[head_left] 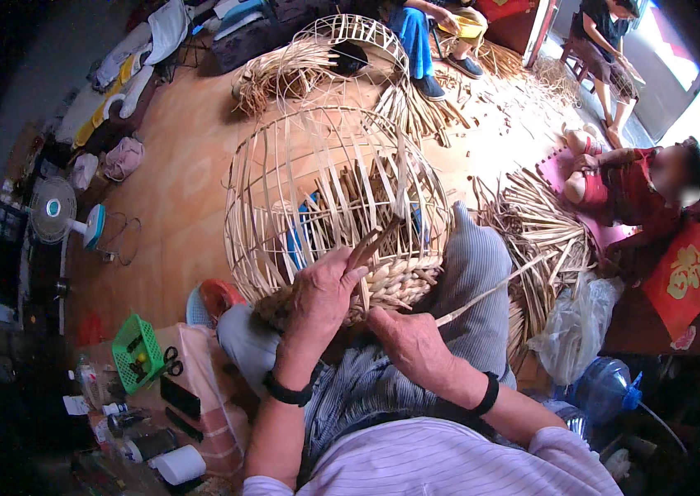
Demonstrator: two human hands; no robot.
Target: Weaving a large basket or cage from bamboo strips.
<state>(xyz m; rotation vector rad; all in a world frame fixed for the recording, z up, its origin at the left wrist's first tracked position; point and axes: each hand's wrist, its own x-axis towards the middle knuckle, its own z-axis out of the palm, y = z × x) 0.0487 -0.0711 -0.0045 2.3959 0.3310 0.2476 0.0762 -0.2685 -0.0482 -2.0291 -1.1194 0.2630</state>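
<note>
Ribbed basket (410, 279): stands between the knees (480, 256), stalks (358, 194) showing through.
Left hand (317, 291): pinches a brown strip (373, 241).
Right hand (410, 339): curls below the braid (391, 291) (its grip unclear).
Green basket (150, 332): holds small items (142, 357).

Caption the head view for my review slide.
Left hand holding a brown dried plant strip, right hand close by, at a round, tan, open-ribbed woven basket.

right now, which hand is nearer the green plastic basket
Left. The left hand is right of the green plastic basket and higher in the picture; the right hand is farther right, above the lap.
</note>
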